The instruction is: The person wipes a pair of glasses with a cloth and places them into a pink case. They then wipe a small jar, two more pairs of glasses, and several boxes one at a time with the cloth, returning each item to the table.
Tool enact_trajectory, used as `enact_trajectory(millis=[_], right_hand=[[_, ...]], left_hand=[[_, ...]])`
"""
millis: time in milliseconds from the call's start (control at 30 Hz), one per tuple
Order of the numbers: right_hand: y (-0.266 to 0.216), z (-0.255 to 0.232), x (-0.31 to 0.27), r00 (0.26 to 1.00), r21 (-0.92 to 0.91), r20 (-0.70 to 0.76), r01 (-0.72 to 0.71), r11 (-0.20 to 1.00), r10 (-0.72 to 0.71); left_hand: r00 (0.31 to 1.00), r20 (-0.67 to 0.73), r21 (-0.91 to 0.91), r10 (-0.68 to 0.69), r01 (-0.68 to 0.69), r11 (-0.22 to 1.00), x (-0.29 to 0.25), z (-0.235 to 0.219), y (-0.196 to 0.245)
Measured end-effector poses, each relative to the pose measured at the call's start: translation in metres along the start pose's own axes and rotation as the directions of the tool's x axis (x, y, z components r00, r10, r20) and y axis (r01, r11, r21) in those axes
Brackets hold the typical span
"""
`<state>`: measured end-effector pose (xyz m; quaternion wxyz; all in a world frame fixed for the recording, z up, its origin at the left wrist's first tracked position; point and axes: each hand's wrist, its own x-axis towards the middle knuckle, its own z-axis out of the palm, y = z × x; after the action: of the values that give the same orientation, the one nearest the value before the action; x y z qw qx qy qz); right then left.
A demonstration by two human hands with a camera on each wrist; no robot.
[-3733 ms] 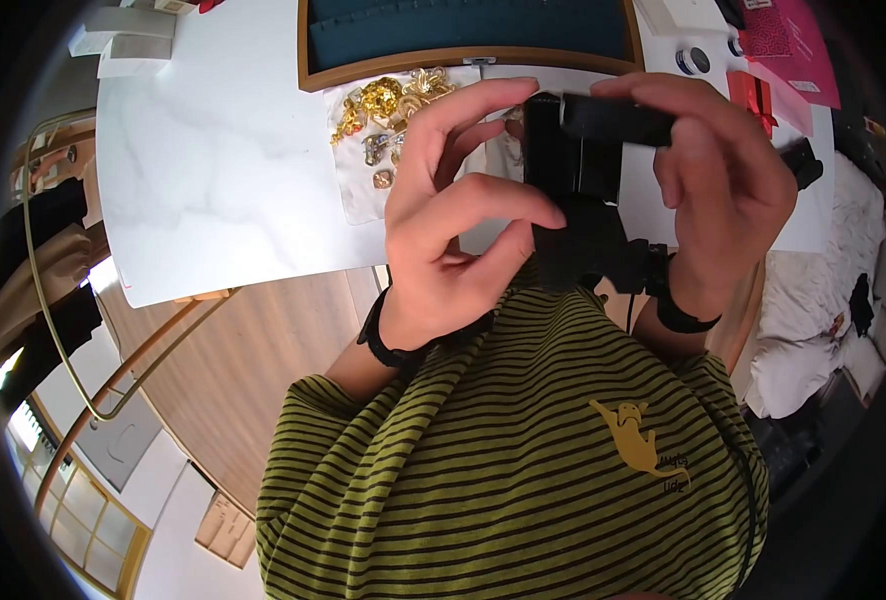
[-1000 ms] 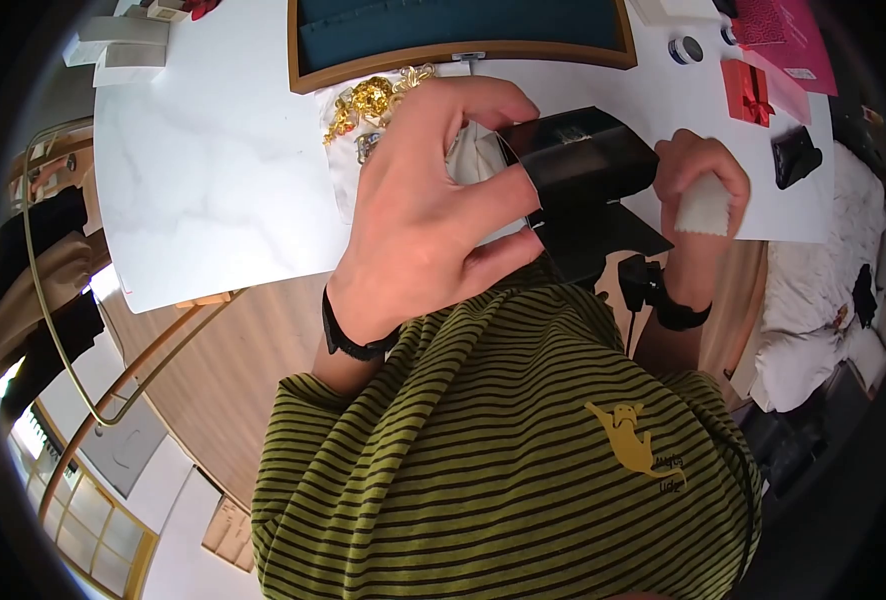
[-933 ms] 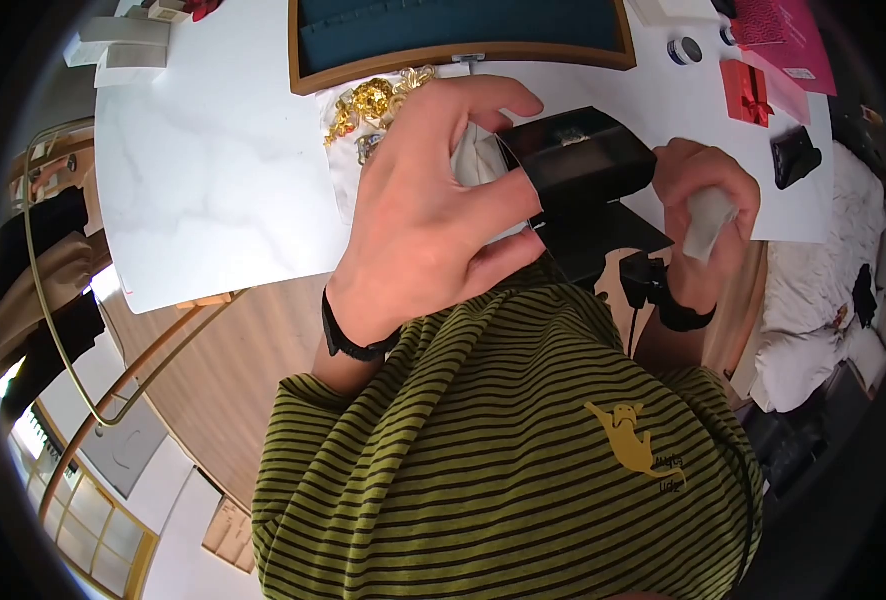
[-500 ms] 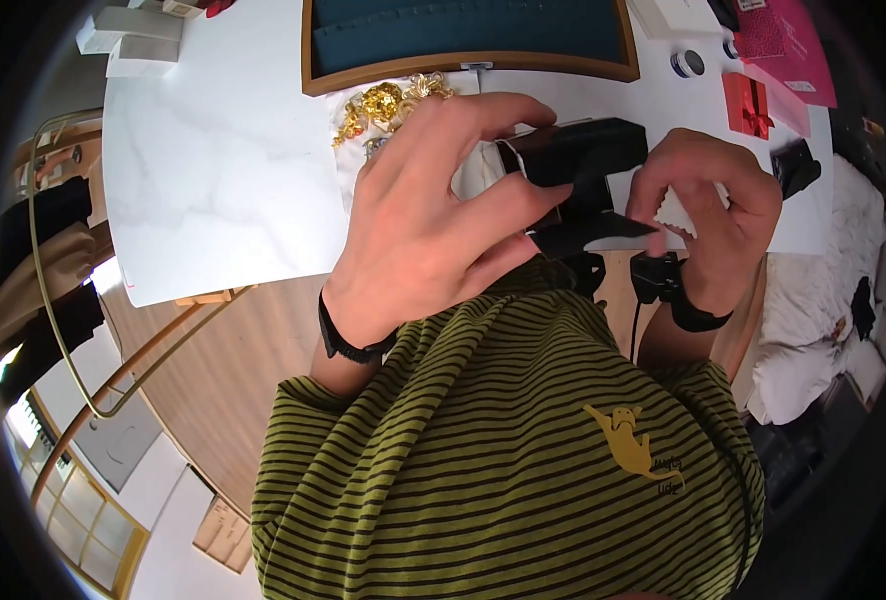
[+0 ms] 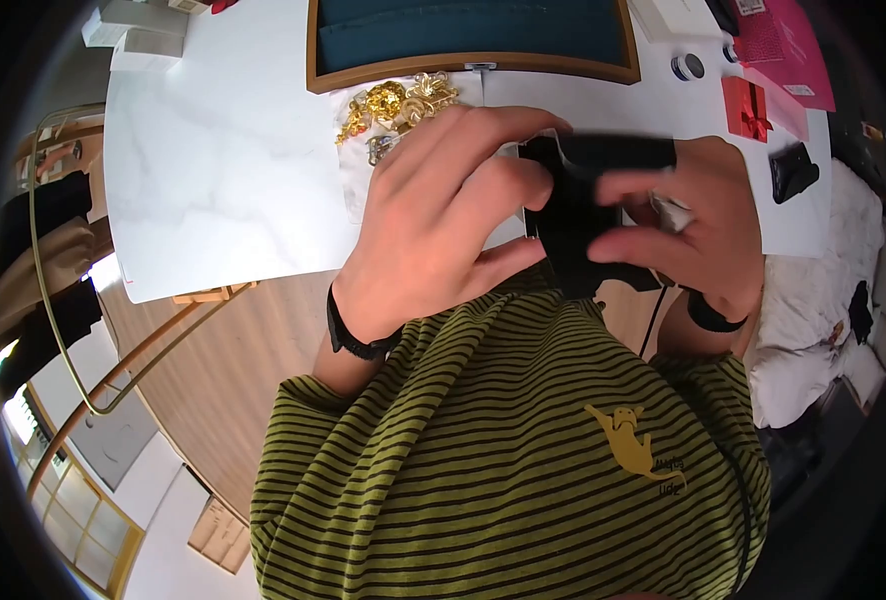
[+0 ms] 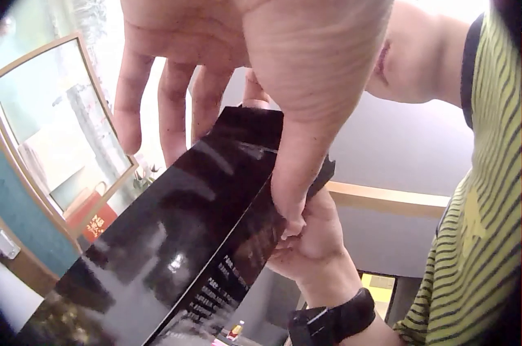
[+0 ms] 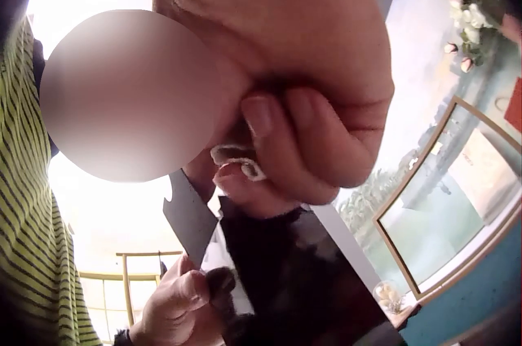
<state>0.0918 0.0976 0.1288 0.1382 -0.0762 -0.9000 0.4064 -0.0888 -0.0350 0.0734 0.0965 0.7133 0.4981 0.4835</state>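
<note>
My left hand point(image 5: 433, 220) grips a glossy black cardboard box point(image 5: 575, 205) above the table's front edge, with the thumb along one side and fingers on the other. Pale print runs down one face of the box in the left wrist view, and its flaps stand open at the right end. My right hand point(image 5: 718, 220), blurred in the head view, is at that open end, thumb and forefinger at the flaps. A small pale cloth point(image 5: 672, 212) with a zigzag edge is tucked in its curled fingers; a bit of the cloth point(image 7: 241, 160) shows in the right wrist view.
Gold-coloured jewellery point(image 5: 388, 105) lies on a white cloth point(image 5: 358, 190) behind my left hand. Further back stands a wooden case point(image 5: 473, 72) with a teal lining. A red gift box point(image 5: 747, 108), a black pouch point(image 5: 792, 172) and small jars point(image 5: 688, 67) are at right; white boxes point(image 5: 148, 48) at far left.
The right hand, earlier away from the box with the pale cloth hanging from it, has moved left to the open flaps. The left hand keeps hold of the box, which has turned slightly.
</note>
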Motion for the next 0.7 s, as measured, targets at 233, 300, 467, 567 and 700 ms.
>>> enact_trajectory(millis=[233, 300, 467, 567, 700], right_hand=[[0.029, 0.019, -0.006, 0.945, 0.193, -0.327, 0.087, 0.977, -0.019], [0.027, 0.023, -0.01, 0.939, 0.192, -0.344, 0.071, 0.979, -0.001], [0.026, 0.027, -0.01, 0.922, 0.351, -0.367, 0.012, 0.936, 0.126], [0.02, 0.032, -0.007, 0.883, 0.205, -0.437, -0.086, 0.975, 0.17], [0.019, 0.04, -0.005, 0.797, 0.312, -0.547, -0.091, 0.946, 0.258]], left_hand=[[0.986, -0.08, -0.192, -0.149, 0.132, 0.972, -0.002, 0.01, 0.007], [0.955, -0.14, -0.207, -0.263, 0.231, 0.95, 0.0, 0.016, 0.015], [0.922, -0.164, -0.242, -0.35, 0.306, 0.921, 0.002, 0.02, 0.014], [0.914, -0.158, -0.236, -0.374, 0.333, 0.913, 0.004, 0.02, 0.015], [0.889, -0.17, -0.289, -0.425, 0.367, 0.884, 0.004, 0.021, 0.016]])
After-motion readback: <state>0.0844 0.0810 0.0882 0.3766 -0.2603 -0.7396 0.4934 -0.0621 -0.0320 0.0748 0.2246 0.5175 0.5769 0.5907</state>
